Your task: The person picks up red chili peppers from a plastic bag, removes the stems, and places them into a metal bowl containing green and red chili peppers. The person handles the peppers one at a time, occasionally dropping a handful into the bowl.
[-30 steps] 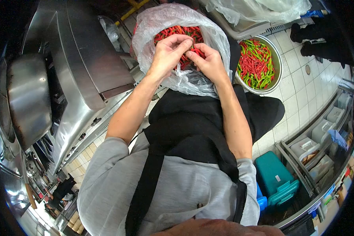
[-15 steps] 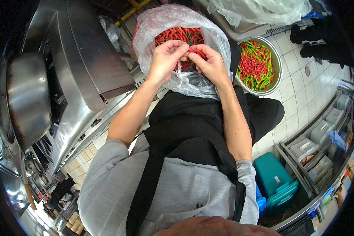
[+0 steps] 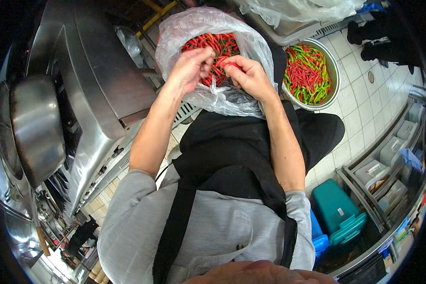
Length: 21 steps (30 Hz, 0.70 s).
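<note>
Chillies [image 3: 212, 43], mostly red with a few green, fill a clear plastic bag [image 3: 222, 97] that sits in front of the person's black apron [image 3: 232, 151], between the steel cooking range [image 3: 104, 94] on one side and a round metal bowl [image 3: 335, 75] on the other. Both hands are at the mouth of the bag, close together above the heap. The left hand [image 3: 188, 70] hovers over the near edge of the pile with its fingers curled downward; its grip is loosely bent and I cannot tell whether anything is caught in it. The right hand [image 3: 247, 75] has its thumb and fingertips pressed together on a red chilli [image 3: 221, 61], which pokes out toward the left hand. The two hands are just beside each other, nearly touching at the fingertips.

The metal bowl stands on the white tiled floor [image 3: 359, 109], just beside the bag, and holds a mixed heap of red and green chillies. A large steel wok [image 3: 35, 128] rests on the range at the far left edge of the view. A teal plastic box [image 3: 336, 213] lies on the floor near the person's right elbow, next to a rack of grey bins [image 3: 388, 156]. The person wears a grey long-sleeved top [image 3: 213, 227] with the sleeves pushed up.
</note>
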### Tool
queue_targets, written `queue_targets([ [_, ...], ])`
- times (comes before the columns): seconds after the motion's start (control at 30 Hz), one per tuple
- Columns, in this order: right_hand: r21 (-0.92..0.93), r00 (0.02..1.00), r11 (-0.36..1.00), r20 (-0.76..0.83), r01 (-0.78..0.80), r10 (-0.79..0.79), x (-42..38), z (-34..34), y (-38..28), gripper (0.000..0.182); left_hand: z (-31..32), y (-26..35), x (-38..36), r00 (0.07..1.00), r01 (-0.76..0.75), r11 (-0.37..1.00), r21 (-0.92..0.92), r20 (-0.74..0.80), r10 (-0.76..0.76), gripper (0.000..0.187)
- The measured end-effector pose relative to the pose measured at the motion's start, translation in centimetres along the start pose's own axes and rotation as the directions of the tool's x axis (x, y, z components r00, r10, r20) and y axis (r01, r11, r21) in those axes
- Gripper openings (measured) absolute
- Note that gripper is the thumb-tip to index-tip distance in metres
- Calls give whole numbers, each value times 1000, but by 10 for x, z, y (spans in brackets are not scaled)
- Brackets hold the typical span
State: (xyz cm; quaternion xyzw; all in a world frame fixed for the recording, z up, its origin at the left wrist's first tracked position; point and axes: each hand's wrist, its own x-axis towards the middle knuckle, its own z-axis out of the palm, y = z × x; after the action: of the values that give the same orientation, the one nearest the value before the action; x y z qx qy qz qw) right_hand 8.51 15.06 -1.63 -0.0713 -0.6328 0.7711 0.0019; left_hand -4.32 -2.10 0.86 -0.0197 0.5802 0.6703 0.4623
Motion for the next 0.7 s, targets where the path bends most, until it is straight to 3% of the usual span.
queue_targets([
  [0.03,63,997,995,3,-72,72,-1,-2,0,22,-10,-2,13,993,-34,985,170,-102,52,18],
  [0.07,65,997,995,5,-74,73,-1,-2,2,22,-17,-5,26,956,-72,857,510,-211,205,19],
  [0.1,213,997,976,-57,-41,54,0,-3,4,22,-17,-4,30,888,-44,618,785,-253,385,21],
  [0.13,355,992,935,-120,4,42,2,-4,6,23,-18,-5,30,884,-45,617,785,-256,391,21],
  [0.2,429,988,903,-147,14,54,4,-7,8,25,-16,-9,27,782,-247,327,912,-11,623,27],
  [0.23,500,982,865,-175,25,73,3,-9,9,27,-13,-10,25,783,-247,324,913,-9,622,27],
  [0.3,528,981,849,-175,26,78,4,-10,10,28,-6,-14,21,812,-297,88,951,203,547,24],
  [0.33,511,980,859,-182,26,78,4,-9,9,28,0,-17,19,792,-282,2,959,232,564,26],
  [0.37,493,979,870,-190,27,77,4,-9,8,28,5,-19,17,793,-284,4,959,233,564,26],
  [0.47,456,977,889,-203,31,70,5,-9,10,29,11,-24,18,768,-206,-274,939,328,550,31],
  [0.6,467,977,883,-206,53,50,5,-11,13,28,8,-25,23,785,-206,-254,945,314,534,27],
  [0.67,564,982,826,-172,29,83,4,-12,11,27,6,-20,21,833,-147,-103,984,180,523,24],
  [0.7,566,981,824,-173,31,83,5,-12,10,27,2,-20,21,834,-146,-107,983,181,521,24],
])
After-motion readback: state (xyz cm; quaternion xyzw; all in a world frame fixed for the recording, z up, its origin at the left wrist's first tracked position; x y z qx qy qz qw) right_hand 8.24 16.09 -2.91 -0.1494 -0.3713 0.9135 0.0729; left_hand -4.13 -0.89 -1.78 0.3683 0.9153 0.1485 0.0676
